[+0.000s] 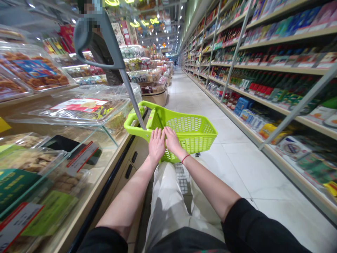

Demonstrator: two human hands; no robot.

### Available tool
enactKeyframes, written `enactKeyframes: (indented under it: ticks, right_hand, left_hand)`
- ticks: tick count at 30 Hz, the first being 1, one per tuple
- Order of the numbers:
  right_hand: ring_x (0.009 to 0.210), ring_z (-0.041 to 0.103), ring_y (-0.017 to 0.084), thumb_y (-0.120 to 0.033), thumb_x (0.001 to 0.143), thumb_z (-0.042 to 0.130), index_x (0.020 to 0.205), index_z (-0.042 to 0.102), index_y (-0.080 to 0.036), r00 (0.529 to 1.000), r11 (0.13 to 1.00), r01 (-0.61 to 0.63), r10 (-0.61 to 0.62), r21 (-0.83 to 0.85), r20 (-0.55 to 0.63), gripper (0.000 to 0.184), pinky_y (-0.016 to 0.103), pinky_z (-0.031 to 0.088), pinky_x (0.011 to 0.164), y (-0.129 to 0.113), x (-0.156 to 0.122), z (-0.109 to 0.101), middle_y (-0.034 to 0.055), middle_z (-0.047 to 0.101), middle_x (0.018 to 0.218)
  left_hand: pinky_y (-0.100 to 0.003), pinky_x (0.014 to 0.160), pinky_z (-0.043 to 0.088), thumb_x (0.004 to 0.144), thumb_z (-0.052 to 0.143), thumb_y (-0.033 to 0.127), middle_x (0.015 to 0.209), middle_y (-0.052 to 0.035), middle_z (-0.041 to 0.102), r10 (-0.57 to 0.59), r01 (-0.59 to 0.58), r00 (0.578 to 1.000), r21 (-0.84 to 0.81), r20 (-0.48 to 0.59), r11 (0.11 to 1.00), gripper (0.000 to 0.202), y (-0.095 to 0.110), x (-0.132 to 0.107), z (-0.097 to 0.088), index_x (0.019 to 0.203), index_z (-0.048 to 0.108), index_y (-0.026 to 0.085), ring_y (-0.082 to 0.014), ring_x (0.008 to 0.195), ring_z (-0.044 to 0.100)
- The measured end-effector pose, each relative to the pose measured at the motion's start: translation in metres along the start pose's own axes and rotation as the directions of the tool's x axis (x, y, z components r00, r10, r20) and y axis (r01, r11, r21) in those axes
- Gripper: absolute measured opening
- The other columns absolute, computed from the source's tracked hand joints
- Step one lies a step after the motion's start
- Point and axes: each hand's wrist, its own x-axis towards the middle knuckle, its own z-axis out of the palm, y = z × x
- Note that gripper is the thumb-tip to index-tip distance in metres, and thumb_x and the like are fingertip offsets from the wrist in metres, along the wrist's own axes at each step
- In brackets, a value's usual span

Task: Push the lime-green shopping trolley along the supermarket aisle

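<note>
A bright green plastic rolling shopping basket (191, 142) stands in front of my legs, with a grey pull-up handle (121, 66) rising from its left end. My left hand (157, 142) lies against the near rim, fingers stretched out and held side by side. Right beside it, my right hand (172, 139) rests on the same rim, its fingers also straight and the wrist wearing a red string bracelet (185, 159). The two hands nearly touch at the fingertips. Both thumbs are hard to make out. Inside the basket, the part that shows is bare.
Close on my left runs a display counter (107, 179) with clear packs of food (84, 105) and a glass edge. Long shelves of bottles and packets (276, 88) line the right. Between them a tiled aisle (181, 88) leads away. A person stands behind the handle.
</note>
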Motion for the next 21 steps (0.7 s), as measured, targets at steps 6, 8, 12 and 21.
enactKeyframes:
  ticks: [6,8,12,21]
  right_hand:
    - [0.151,0.030,0.021,0.005,0.080,0.035,0.149,0.045,-0.007,0.999,0.986,-0.050,0.049,-0.159,-0.011,0.071,0.043,0.016,0.127,0.037,-0.021,-0.022,0.0162,0.043,0.157]
    - [0.149,0.034,0.022,0.005,0.081,0.037,0.147,0.049,-0.008,0.992,0.969,-0.125,0.120,-0.213,-0.033,0.068,0.044,0.017,0.127,0.054,-0.025,-0.031,0.0163,0.046,0.155]
    - [0.144,0.042,0.023,0.004,0.083,0.038,0.141,0.056,-0.009,0.974,0.942,-0.224,0.210,-0.250,-0.080,0.063,0.046,0.021,0.126,0.075,-0.027,-0.040,0.0162,0.054,0.148]
    - [0.149,0.035,0.023,0.004,0.076,0.038,0.146,0.050,-0.005,0.996,0.996,-0.075,0.072,-0.057,-0.049,0.072,0.044,0.021,0.126,0.048,-0.012,-0.015,0.0179,0.046,0.155]
  left_hand:
    - [-0.048,0.125,0.022,0.097,0.039,0.017,0.155,-0.0187,0.045,0.015,-0.015,1.000,-0.021,0.007,1.000,0.053,-0.005,-0.001,0.001,0.149,0.044,0.006,-0.0300,0.151,0.031]
    - [-0.048,0.125,0.021,0.097,0.039,0.017,0.156,-0.0180,0.044,0.013,-0.013,1.000,-0.020,0.006,1.000,0.054,-0.005,-0.002,0.001,0.149,0.044,0.006,-0.0298,0.151,0.030]
    - [-0.048,0.127,0.017,0.092,0.039,0.012,0.158,-0.0174,0.040,-0.014,0.015,1.000,-0.027,0.014,1.000,0.059,0.002,0.000,0.001,0.150,0.041,0.003,-0.0295,0.153,0.025]
    - [-0.046,0.127,0.018,0.088,0.038,0.008,0.159,-0.0195,0.036,0.091,-0.078,0.990,-0.126,0.107,0.989,0.065,0.039,0.012,0.010,0.152,0.035,-0.002,-0.0288,0.152,0.027]
